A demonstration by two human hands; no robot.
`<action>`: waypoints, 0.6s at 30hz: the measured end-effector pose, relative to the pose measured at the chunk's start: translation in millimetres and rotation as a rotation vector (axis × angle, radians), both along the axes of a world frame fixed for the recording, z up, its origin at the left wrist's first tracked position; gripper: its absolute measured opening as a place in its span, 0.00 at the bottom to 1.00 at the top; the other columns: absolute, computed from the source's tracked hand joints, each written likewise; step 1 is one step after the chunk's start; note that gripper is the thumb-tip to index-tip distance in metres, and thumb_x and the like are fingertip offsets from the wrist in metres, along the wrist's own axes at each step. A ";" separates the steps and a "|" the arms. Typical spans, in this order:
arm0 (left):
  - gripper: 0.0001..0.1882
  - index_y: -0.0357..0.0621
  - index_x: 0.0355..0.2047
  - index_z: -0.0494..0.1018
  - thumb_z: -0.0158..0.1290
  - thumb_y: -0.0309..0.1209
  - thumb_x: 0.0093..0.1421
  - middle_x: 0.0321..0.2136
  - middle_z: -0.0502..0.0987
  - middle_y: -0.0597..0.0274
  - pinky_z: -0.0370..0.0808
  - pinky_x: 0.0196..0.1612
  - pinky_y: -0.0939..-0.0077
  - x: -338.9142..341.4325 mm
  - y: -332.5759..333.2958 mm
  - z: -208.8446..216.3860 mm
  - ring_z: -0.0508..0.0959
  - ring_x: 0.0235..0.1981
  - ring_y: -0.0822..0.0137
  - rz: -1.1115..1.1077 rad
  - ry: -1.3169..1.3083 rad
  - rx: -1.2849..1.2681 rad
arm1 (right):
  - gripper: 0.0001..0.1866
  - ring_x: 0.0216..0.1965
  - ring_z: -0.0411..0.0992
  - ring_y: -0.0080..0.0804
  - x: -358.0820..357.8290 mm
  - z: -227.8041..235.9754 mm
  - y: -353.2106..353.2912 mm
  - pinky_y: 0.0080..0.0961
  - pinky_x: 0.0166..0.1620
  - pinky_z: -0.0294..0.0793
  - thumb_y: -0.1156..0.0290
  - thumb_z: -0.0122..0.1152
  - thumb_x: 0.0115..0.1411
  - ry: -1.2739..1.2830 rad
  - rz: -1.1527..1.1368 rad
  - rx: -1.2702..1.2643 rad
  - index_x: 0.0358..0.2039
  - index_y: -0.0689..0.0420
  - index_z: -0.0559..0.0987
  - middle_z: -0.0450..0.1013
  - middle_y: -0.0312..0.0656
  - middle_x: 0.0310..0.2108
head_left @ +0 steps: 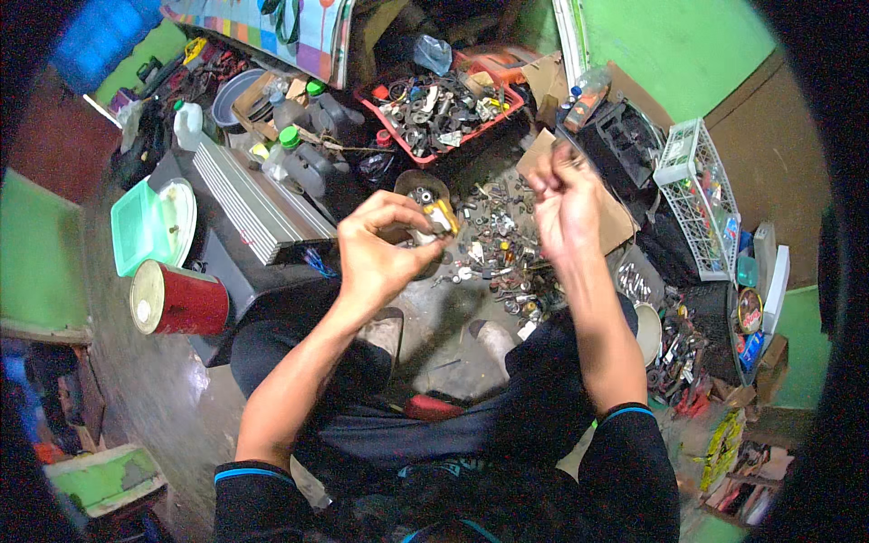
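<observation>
My left hand point(380, 242) is raised in front of me, thumb and fingers pinching a small yellow-edged part point(441, 217) with a pale middle; its exact kind is not clear. Behind that part stands a round tin point(419, 181) with metal pieces in it. My right hand point(570, 204) is lifted to the right, its fingers curled together and blurred; whatever they may hold cannot be made out. Between and below my hands, many small loose metal and plastic parts point(502, 249) lie spread on the floor. A flat piece of cardboard point(615, 222) lies beside my right wrist.
A red crate point(444, 149) heaped with parts stands ahead. To the left are a red can point(179, 299), a green plastic container point(136, 226) and a ridged grey metal piece point(258, 204). A white plastic basket point(697, 199) stands at the right, above heaped metal scraps point(674, 353).
</observation>
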State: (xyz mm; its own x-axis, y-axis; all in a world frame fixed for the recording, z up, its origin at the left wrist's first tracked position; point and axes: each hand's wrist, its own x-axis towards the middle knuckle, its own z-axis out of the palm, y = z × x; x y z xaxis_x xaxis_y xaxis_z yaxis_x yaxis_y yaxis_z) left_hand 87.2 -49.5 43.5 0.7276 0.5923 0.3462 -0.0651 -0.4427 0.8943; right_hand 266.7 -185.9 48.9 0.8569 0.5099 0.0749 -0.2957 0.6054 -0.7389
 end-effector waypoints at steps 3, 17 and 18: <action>0.12 0.38 0.19 0.74 0.69 0.22 0.37 0.29 0.77 0.62 0.73 0.41 0.75 -3.5 25.4 6.8 0.77 0.33 0.70 0.147 -0.080 0.087 | 0.05 0.18 0.61 0.19 -2.6 -1.2 16.5 0.25 0.23 0.63 0.74 0.60 0.58 -0.081 -0.095 -0.320 0.34 0.59 0.76 0.65 0.31 0.19; 0.14 0.40 0.22 0.74 0.70 0.25 0.38 0.24 0.74 0.69 0.69 0.27 0.83 -37.8 74.3 3.3 0.71 0.25 0.78 0.354 0.075 0.117 | 0.14 0.33 0.78 0.45 -7.2 -125.2 95.5 0.34 0.40 0.75 0.66 0.74 0.39 -0.954 0.357 -1.321 0.27 0.59 0.84 0.78 0.52 0.27; 0.14 0.40 0.22 0.74 0.70 0.25 0.38 0.24 0.73 0.69 0.69 0.27 0.83 -39.6 75.8 3.1 0.71 0.25 0.78 0.362 0.081 0.120 | 0.14 0.33 0.78 0.45 -9.2 -130.8 97.3 0.34 0.40 0.75 0.66 0.74 0.39 -0.966 0.381 -1.311 0.27 0.59 0.84 0.78 0.52 0.28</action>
